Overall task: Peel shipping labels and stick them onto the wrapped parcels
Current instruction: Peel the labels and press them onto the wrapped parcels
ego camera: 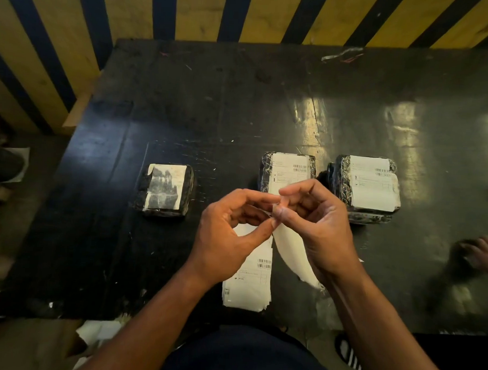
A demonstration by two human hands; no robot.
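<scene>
Hands pinching one label's top corner above dark worktop, left hand on printed label, right hand on white backing, three parcels beyond, two already labelled.

Three parcels sit in a row across the tabletop; a label stack lies nearer, before the middle one.
</scene>
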